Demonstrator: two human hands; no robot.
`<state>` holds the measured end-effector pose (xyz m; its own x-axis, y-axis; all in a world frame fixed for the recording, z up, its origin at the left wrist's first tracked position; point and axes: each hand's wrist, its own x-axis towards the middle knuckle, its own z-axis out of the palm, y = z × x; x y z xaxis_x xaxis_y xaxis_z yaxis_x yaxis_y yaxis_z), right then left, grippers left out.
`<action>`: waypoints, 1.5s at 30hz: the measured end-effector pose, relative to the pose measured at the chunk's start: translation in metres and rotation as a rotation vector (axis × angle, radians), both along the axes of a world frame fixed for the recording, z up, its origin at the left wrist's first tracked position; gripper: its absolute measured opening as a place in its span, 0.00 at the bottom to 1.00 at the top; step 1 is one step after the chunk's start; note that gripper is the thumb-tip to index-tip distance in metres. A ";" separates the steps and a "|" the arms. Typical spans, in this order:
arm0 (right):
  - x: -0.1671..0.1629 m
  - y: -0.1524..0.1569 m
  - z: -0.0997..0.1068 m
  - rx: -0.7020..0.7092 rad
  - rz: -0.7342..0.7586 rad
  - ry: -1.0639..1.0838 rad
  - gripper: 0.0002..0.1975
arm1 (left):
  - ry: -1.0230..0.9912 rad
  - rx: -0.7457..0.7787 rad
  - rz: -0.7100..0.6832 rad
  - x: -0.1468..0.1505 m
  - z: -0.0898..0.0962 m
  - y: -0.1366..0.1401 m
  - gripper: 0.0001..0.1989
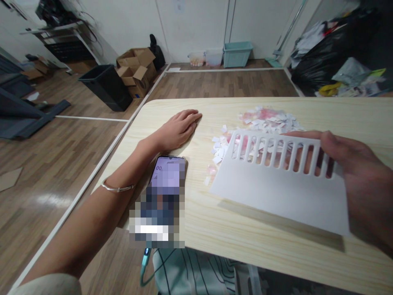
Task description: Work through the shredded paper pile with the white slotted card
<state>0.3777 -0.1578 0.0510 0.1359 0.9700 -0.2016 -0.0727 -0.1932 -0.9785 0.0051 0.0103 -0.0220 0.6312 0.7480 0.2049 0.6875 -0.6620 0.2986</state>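
The right hand [357, 168] grips a white slotted panel [276, 194] at its right end, thumb on the near face and fingers behind it. The panel is tilted above the wooden-topped table [201, 229], its shadow falling just below it. Beyond the panel lies a pile of white paper scraps mixed with pinkish pieces [276, 121]; the panel covers the near part of it, and some scraps show through the slots. A few stray bits lie left of the grip, near the panel's corner.

Farther left, the left hand [181, 129] rests palm down on the table, fingers extended, holding nothing. A smartphone [167, 176], partly pixelated, lies beside that forearm, between it and the panel.

Past the table, on the floor ahead and left of the grip, are a teal tub [238, 55], cardboard boxes [136, 71] and a black bin [106, 88]; black plastic bags [328, 53] are heaped beyond the right hand.
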 end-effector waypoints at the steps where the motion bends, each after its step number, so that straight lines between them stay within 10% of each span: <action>1: -0.001 0.000 0.001 0.006 0.004 -0.003 0.27 | 0.002 -0.003 -0.001 0.000 0.000 0.000 0.34; 21: -0.010 0.003 0.004 0.050 0.000 0.038 0.14 | -0.028 0.016 -0.007 -0.004 -0.009 0.005 0.34; 45: -0.002 0.008 0.001 -0.032 -0.026 0.130 0.31 | 0.023 0.000 -0.015 -0.001 0.001 -0.002 0.34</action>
<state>0.3756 -0.1499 0.0518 0.1312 0.9594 -0.2497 -0.2040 -0.2204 -0.9538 0.0037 0.0086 -0.0215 0.6472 0.7382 0.1903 0.6840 -0.6726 0.2825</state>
